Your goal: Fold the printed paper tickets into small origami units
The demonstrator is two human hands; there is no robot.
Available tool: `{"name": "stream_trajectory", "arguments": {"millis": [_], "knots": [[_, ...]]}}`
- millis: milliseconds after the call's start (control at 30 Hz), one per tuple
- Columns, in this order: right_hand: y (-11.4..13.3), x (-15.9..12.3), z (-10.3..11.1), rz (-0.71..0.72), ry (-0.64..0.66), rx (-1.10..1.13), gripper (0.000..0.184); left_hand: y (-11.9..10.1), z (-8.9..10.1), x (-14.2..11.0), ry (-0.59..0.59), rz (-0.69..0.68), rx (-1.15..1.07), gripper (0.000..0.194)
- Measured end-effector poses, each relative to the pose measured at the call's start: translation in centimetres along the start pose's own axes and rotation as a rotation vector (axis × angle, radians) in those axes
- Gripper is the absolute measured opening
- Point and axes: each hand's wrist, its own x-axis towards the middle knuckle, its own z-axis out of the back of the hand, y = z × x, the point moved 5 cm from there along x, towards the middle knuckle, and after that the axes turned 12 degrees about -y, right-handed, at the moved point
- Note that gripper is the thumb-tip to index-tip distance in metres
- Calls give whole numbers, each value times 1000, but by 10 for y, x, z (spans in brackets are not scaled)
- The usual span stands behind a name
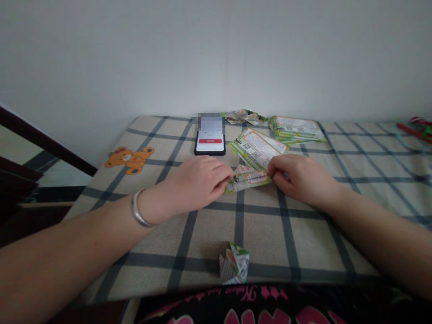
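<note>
Between my two hands is a folded strip of printed green, white and orange paper (251, 178). My left hand (204, 177), with a silver bangle (139, 209) on its wrist, pinches the strip's left end. The right end is gripped by the curled fingers of my right hand (300, 177). Just behind the strip lie loose printed leaflets (256, 147) of the same colours, partly overlapping. A folded paper piece (235, 263) with pointed tips rests at the table's near edge, in front of me.
A phone (209, 143) with a lit screen lies at the back. Beside it are several folded paper pieces (245, 116) and a leaflet stack (297, 129). A bear picture (130, 159) marks the checked tablecloth (151, 243). Red items (418, 128) lie far right; a wall (216, 58) stands behind.
</note>
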Motion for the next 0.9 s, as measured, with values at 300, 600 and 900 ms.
{"name": "stream_trajectory", "arguments": {"millis": [300, 600, 900], "knots": [[-1, 4, 1, -93, -68, 214, 16, -3, -6, -4, 9, -44, 37, 25], [-7, 3, -12, -244, -32, 417, 18, -1, -8, -4, -2, 31, -6, 24], [-2, 4, -13, -247, -67, 560, 18, 8, 0, -4, -221, 170, -143, 62]]}}
